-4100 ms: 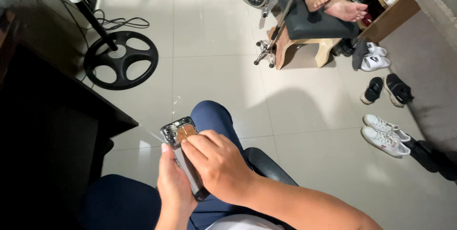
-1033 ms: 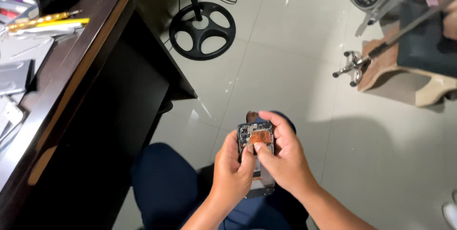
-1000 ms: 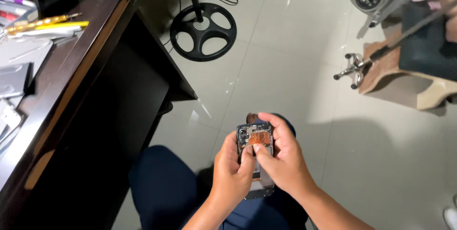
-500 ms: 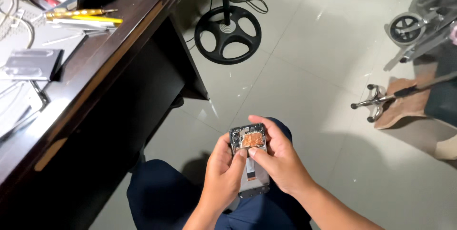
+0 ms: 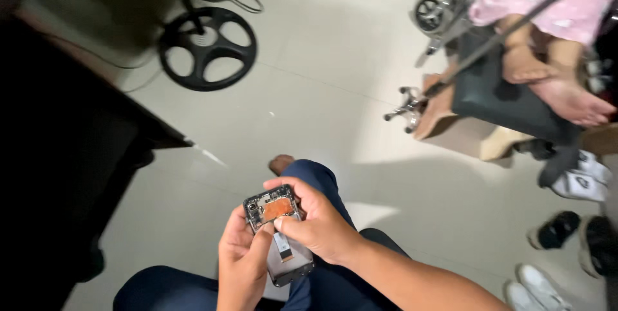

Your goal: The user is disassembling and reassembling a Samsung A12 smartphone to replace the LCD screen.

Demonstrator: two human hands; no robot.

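— Copper foil, was it, on that opened phone [image 5: 278, 234]?

— Yes, an orange-brown patch sat near its top end, among dark circuit parts, with a pale strip lower down the open back. The phone was held over the person's lap, above the dark blue trouser legs [image 5: 315, 182].

— And the hands?

— The left hand [image 5: 241, 266] cupped it from below and from its left side, fingers closed on the edge. The right hand [image 5: 315, 221] was wrapped over the phone's right side and top, its thumb pressed down on the inside just below the copper patch. Both were clamped on the phone.

— What lay around it?

— A bare toe [image 5: 280, 163] showed just past the knee on the pale tiled floor [image 5: 335, 92]. A dark desk [image 5: 64, 176] filled the left. Further off stood a black round stand base [image 5: 207, 47] with cables behind it. To the right another person's bare feet [image 5: 560, 85] rested on a dark cushion [image 5: 502, 102], beside a small wheel [image 5: 428, 11]. Shoes [image 5: 573, 234], black and white, lay at the right edge.
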